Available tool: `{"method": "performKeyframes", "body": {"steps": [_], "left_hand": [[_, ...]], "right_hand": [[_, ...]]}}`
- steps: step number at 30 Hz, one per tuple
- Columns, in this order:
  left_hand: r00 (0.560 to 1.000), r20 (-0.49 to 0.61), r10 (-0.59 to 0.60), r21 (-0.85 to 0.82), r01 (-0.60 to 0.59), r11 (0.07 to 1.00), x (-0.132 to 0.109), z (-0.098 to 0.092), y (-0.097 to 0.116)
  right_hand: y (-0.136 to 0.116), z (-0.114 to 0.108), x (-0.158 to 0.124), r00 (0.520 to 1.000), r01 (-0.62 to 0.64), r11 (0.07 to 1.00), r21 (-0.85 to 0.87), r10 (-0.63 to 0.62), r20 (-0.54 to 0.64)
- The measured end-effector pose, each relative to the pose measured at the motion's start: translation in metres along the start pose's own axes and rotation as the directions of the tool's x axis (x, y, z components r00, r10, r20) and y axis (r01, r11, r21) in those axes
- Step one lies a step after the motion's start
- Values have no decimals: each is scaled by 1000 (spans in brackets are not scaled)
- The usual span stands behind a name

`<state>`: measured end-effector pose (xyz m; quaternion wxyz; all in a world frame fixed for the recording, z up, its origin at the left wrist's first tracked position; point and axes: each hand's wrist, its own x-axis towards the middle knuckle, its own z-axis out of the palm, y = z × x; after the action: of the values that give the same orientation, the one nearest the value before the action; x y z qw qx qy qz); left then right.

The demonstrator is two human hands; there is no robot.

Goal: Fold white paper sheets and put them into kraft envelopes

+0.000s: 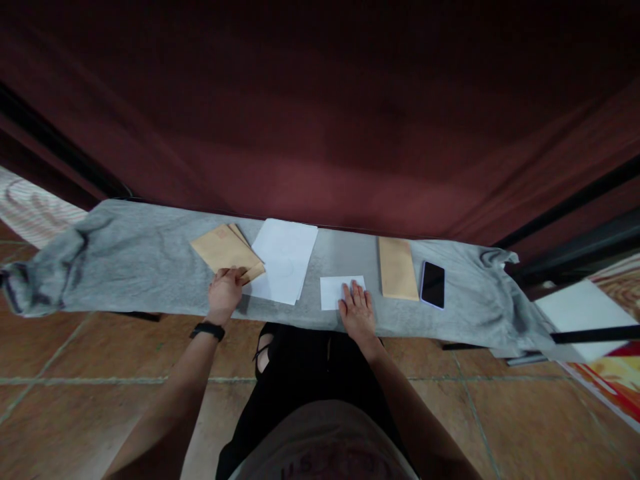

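My left hand (225, 295), with a dark band on its wrist, is closed on the lower edge of a brown paper envelope (226, 248). A second brown envelope shows partly from under it, and both overlap white paper sheets (286, 260). To the right, my right hand (358, 313) lies flat, fingers a little apart, on a small folded white paper (334, 292). The fingers cover the paper's right part. Just beyond that hand lies a stack of brown envelopes (399, 268), untouched.
A phone with a purple edge (433, 285) lies right of the envelope stack. Grey cloth (145, 260) covers the narrow bench, bunched at both ends. Behind it rises a dark red panel (320, 133). Black bars and a white board (583, 313) stand at right.
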<state>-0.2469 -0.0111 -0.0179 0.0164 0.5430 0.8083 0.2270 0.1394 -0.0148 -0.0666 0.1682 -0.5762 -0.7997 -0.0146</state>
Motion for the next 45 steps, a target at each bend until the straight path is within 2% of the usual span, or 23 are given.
{"method": "performKeyframes", "body": {"steps": [3,6,8,9,11,14,17,21,23,26,29,32,35,37,40,45], "left_hand": [[987,-64,-148,-182,134,974,10,-5,-7],[898,-225,-378,-399,269,877,12,-16,-12],[848,-307,-431,-461,263,847,8,-24,-11],[846,-337,-414,-455,238,858,4,-28,-8],[868,-386,-314,-392,154,907,-5,-33,3],[908,-414,-67,-257,-46,965,-19,-34,31],[931,-348,109,-203,-188,961,-34,-25,70],[951,-243,191,-203,-242,949,-57,-5,116],[959,-174,224,-207,-258,944,-69,7,133],[947,-78,310,-191,-320,928,-81,22,149],[943,-31,330,-208,-329,921,-84,32,156],[942,-18,334,-191,-331,924,-80,38,151],[936,13,352,-92,-350,932,-75,45,141],[929,82,361,-13,-361,933,-72,50,135],[902,189,388,64,-405,912,-71,56,131],[861,227,454,74,-480,874,-77,50,137]], "right_hand": [[0,0,0,1000,-7,1000,3,7,2],[-1,-1,0,1000,-6,1000,-4,6,9],[-1,-2,1,1000,-9,1000,-10,9,10],[-1,-2,1,1000,-11,1000,-11,11,9],[-2,-2,1,1000,-12,1000,-10,12,8],[-1,-2,1,1000,-10,1000,1,10,8],[-1,-2,0,1000,-15,1000,7,15,3],[-1,-2,0,1000,-19,1000,-4,19,-4],[-1,-2,0,1000,-14,1000,-4,14,-9],[-1,-1,0,1000,-3,1000,0,3,-18],[-1,-1,1,1000,-4,1000,-1,4,-25],[-1,-2,1,1000,0,1000,0,0,-23],[-1,-2,1,1000,6,1000,5,-6,-5],[-1,-2,1,1000,-5,1000,8,5,2],[-2,0,2,1000,-30,999,18,30,-3],[-5,2,6,998,-58,998,34,58,2]]}}
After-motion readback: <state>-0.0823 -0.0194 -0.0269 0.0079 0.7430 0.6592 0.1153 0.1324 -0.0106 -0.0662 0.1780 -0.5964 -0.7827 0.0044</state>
